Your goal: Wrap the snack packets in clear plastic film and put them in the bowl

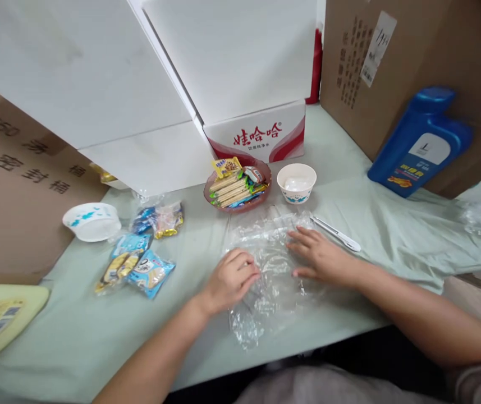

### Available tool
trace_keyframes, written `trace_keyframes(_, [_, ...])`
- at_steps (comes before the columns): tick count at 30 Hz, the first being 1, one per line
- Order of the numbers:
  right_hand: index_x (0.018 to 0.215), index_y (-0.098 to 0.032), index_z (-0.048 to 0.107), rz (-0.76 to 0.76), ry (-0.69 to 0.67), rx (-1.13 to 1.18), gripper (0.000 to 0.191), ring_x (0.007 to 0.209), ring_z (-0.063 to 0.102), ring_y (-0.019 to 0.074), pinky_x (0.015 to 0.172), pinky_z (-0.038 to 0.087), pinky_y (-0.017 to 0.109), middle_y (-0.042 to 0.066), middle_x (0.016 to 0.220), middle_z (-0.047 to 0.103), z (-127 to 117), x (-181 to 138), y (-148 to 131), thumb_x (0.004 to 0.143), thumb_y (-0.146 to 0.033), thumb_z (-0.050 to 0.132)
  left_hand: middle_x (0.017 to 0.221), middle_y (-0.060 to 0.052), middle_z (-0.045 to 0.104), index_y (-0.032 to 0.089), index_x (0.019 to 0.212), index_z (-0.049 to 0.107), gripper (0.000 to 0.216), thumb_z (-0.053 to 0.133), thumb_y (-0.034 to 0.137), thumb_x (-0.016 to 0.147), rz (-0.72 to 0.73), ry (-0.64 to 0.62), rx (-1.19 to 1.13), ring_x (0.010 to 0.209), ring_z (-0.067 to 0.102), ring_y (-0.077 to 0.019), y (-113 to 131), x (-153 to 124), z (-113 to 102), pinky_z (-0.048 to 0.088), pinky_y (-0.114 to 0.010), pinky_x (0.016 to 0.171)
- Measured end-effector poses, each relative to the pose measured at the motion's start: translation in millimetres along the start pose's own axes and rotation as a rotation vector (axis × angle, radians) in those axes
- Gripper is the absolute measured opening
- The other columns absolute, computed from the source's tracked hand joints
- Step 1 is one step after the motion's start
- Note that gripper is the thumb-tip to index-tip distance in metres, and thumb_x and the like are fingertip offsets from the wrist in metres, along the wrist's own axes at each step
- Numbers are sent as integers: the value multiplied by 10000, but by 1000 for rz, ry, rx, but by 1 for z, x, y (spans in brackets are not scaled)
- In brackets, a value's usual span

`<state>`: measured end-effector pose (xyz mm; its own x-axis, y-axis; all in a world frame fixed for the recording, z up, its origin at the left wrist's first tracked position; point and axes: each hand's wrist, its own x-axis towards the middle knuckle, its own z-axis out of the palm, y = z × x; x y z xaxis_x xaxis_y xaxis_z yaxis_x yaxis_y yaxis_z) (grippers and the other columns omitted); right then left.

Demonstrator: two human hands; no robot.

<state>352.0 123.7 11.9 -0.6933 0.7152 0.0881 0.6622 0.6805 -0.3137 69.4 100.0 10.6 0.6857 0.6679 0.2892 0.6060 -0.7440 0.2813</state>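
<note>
A crumpled clear plastic bag lies flat on the pale green tablecloth in front of me. My left hand rests on the bag's left edge with its fingers curled and pinched on the plastic. My right hand lies flat on the bag's right side, fingers stretched out toward the left. Just beyond my right hand lies a white utility knife.
A reddish bowl of wrapped snacks and a small paper cup stand behind the bag. Snack packets and a white bowl lie to the left. A blue jug, cardboard boxes and white boards ring the table.
</note>
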Motion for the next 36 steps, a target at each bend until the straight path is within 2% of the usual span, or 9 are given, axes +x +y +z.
trace_keyframes(6, [1137, -185, 685, -50, 74, 170, 297, 962, 619, 231, 866, 512, 396, 104, 1028, 681, -20, 0, 22, 955, -317, 491, 933, -44, 672, 225, 990, 681, 148, 576, 301, 917, -2, -200, -176, 925, 609, -182, -14, 3, -4, 512, -328, 830])
trace_keyframes(10, [1093, -181, 691, -32, 21, 159, 266, 938, 619, 223, 842, 508, 376, 97, 1025, 675, -18, -3, 30, 941, -276, 495, 1152, -80, 640, 224, 1026, 679, 172, 572, 269, 900, -144, -97, 21, 1126, 554, -251, -38, -1, -7, 441, -443, 990])
trace_keyframes(14, [1083, -169, 679, 0, 84, 174, 271, 959, 606, 230, 854, 485, 378, 106, 1033, 664, -32, -7, 31, 950, -316, 494, 980, -60, 631, 208, 892, 666, 121, 557, 259, 907, -145, -96, -70, 993, 562, -216, -27, -2, -33, 466, -370, 894])
trace_keyframes(19, [1001, -183, 661, -94, -325, 213, 365, 915, 588, 224, 781, 459, 332, 68, 982, 635, -49, -16, 15, 751, -437, 738, 946, -11, 577, 221, 884, 607, 360, 841, 319, 629, -108, -516, -221, 926, 527, -206, 13, -5, -49, 462, -307, 787])
trace_keyframes(24, [878, -178, 647, -28, -347, -19, 227, 918, 538, 252, 795, 424, 365, 82, 951, 608, -42, -22, 4, 691, -275, 732, 1017, -26, 599, 202, 721, 556, 159, 616, 66, 778, -106, -513, -223, 1023, 535, -203, 9, -6, -45, 442, -320, 869])
trace_keyframes(26, [783, -191, 630, -41, -332, 17, 50, 880, 539, 226, 781, 415, 341, 67, 884, 609, -44, -24, 2, 746, -160, 622, 1035, -24, 629, 207, 749, 539, 152, 537, 89, 846, -127, -489, -347, 1011, 571, -181, 0, -7, -52, 457, -305, 866])
trace_keyframes(29, [758, -202, 601, -58, -390, 154, 168, 772, 546, 173, 708, 404, 286, 26, 794, 616, -54, -29, 1, 750, -58, 514, 993, -6, 677, 219, 838, 503, 123, 447, 153, 925, -268, -535, -508, 904, 630, -145, -9, -12, -67, 484, -271, 792])
trace_keyframes(31, [799, -206, 590, -53, -456, 259, 180, 662, 524, 138, 617, 378, 251, -5, 743, 612, -60, -30, 0, 746, -59, 502, 984, 0, 679, 227, 893, 507, 23, 516, 220, 912, -294, -589, -535, 886, 636, -148, -8, -14, -70, 487, -266, 775])
trace_keyframes(36, [874, -197, 585, 5, -448, 401, 134, 582, 502, 112, 551, 359, 228, -20, 706, 611, -61, -23, 4, 822, -133, 479, 1100, -40, 580, 233, 962, 581, 358, 793, 277, 676, -130, -539, -294, 1047, 545, -231, 7, -12, -50, 466, -326, 865])
